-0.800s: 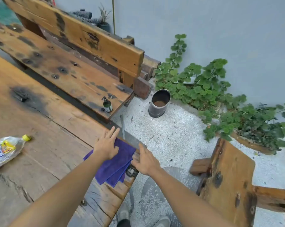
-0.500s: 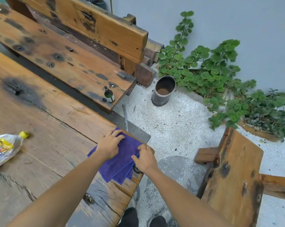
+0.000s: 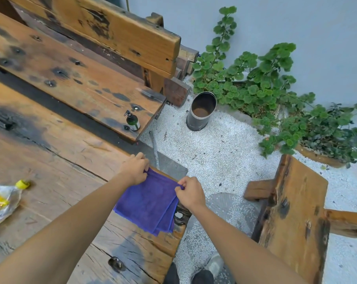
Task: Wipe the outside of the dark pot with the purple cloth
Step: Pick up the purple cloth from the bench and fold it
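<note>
A folded purple cloth [image 3: 151,201] lies at the corner of the wooden table [image 3: 50,160]. My left hand [image 3: 135,168] pinches its far left corner. My right hand [image 3: 189,193] pinches its far right corner, and that far edge is raised off the wood. The dark cylindrical pot [image 3: 201,110] stands upright on white gravel beyond the table, well apart from both hands, with brown soil inside.
A small green pump bottle [image 3: 132,120] stands on the end of the wooden bench [image 3: 75,78]. A plastic bottle with a yellow cap [image 3: 3,199] lies on the table at left. Leafy plants [image 3: 255,85] grow along the wall. Another wooden seat [image 3: 292,212] is at right.
Both hands went from lying on the cloth to pinching its two far corners. The far edge has lifted. The view has tilted down and nearer.
</note>
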The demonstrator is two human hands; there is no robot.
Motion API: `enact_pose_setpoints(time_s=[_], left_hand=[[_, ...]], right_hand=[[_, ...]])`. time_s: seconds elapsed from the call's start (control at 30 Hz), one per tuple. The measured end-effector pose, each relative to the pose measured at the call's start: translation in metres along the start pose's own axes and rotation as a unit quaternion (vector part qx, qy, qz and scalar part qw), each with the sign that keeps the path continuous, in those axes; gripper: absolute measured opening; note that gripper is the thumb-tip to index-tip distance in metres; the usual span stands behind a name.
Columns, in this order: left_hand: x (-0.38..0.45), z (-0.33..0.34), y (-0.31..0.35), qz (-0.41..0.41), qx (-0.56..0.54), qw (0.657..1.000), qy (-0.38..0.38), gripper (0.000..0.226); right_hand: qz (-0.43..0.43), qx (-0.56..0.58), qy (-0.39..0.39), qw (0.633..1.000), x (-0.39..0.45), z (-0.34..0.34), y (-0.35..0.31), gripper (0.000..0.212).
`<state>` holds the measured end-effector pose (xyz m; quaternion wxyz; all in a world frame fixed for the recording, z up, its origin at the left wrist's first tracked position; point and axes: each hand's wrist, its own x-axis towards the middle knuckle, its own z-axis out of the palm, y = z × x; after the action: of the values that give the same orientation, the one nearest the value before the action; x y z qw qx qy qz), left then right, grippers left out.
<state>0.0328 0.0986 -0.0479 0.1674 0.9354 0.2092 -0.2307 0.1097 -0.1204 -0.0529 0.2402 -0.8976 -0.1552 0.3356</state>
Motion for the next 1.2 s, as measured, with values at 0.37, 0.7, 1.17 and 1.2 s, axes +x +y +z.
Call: enact_pose_setpoints(time_s=[0.37,0.7,1.17,1.2], left_hand=[[0.01,0.004,0.004,0.0,-0.023,1.0,-0.015,0.016],[0.013,-0.039,0.027,0.002,-0.122,0.992,-0.025,0.014],[0.128,-0.135,0.203,0.087,-0.093,0.99,0.066,0.017],[0.138,-0.14,0.214,0.088,-0.097,0.988,0.077,0.017]], right_hand=[[-0.01,-0.052,-0.043,0.998,0.01,0.005,-0.003,0.021],[-0.049,0.056,-0.066,0.995,0.018,-0.059,0.002,0.017],[-0.149,-0.006,0.001,0.989,0.134,-0.266,0.078,0.035],[-0.15,-0.006,0.01,0.989,0.143,-0.278,0.082,0.035]])
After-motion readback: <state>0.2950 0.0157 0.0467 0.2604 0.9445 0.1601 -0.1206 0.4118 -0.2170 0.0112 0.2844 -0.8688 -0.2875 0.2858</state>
